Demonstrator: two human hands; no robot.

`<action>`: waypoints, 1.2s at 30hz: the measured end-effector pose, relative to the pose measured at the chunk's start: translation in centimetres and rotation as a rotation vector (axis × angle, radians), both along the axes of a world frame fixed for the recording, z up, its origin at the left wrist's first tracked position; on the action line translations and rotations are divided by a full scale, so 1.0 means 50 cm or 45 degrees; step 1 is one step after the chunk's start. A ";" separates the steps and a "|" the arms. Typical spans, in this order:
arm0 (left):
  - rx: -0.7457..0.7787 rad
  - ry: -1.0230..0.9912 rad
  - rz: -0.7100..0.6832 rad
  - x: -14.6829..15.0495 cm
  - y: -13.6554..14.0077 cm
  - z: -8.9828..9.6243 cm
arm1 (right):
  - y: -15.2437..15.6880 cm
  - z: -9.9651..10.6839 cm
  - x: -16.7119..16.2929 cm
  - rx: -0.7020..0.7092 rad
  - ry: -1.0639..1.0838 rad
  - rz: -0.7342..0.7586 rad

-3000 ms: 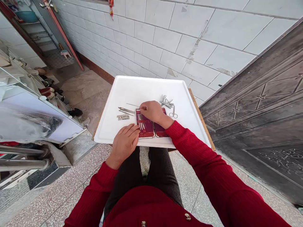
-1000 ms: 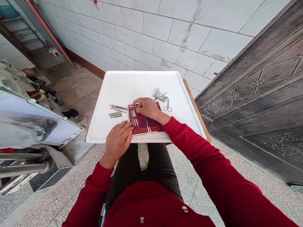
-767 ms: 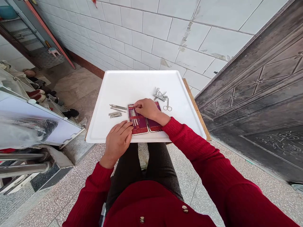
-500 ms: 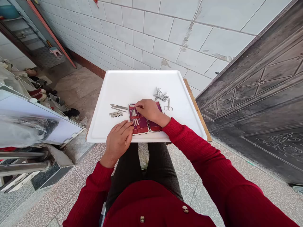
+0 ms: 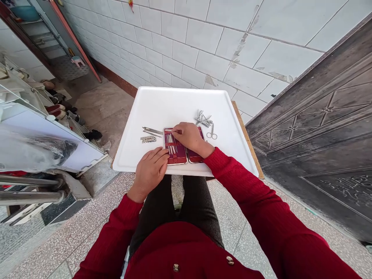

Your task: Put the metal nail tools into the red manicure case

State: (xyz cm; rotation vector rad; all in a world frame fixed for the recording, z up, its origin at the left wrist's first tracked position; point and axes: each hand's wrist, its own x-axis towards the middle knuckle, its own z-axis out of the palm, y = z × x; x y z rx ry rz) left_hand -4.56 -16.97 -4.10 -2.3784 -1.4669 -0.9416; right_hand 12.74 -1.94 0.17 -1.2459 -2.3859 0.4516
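An open manicure case (image 5: 181, 159) with a dark red lining lies near the front of the white tray. Several slim metal manicure tools (image 5: 172, 146) sit under a red band in its left half. My right hand (image 5: 188, 136) reaches over the case, thumb and forefinger pinched at the tools' upper ends; what they grip is too small to make out. Fingers stretched out, my left hand (image 5: 152, 166) rests at the case's lower left edge, fingertips by the tools' lower ends. Part of the right half is hidden under my right hand and wrist.
On the white tray (image 5: 162, 104), small scissors (image 5: 212, 133) and a pile of nail clippers (image 5: 203, 118) lie right of the case. Tweezer-like tools (image 5: 152, 131) and more clippers (image 5: 148, 139) lie left. A tiled wall (image 5: 200, 38) stands behind, a dark panelled door (image 5: 319, 116) to the right.
The whole view has shifted, so the tray appears slightly further right. Both hands keep nearly the same places on the case, and the right fingers stay pinched at the tools' upper ends.
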 end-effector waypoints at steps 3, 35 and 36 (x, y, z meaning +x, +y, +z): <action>-0.019 0.014 0.009 0.001 -0.002 0.002 | -0.006 0.013 -0.007 0.031 -0.033 0.010; -0.045 -0.097 0.025 0.004 -0.004 -0.015 | 0.030 0.060 -0.217 0.144 -0.702 0.261; -0.038 -0.096 0.025 0.004 -0.004 -0.015 | 0.033 0.060 -0.216 0.137 -0.694 0.257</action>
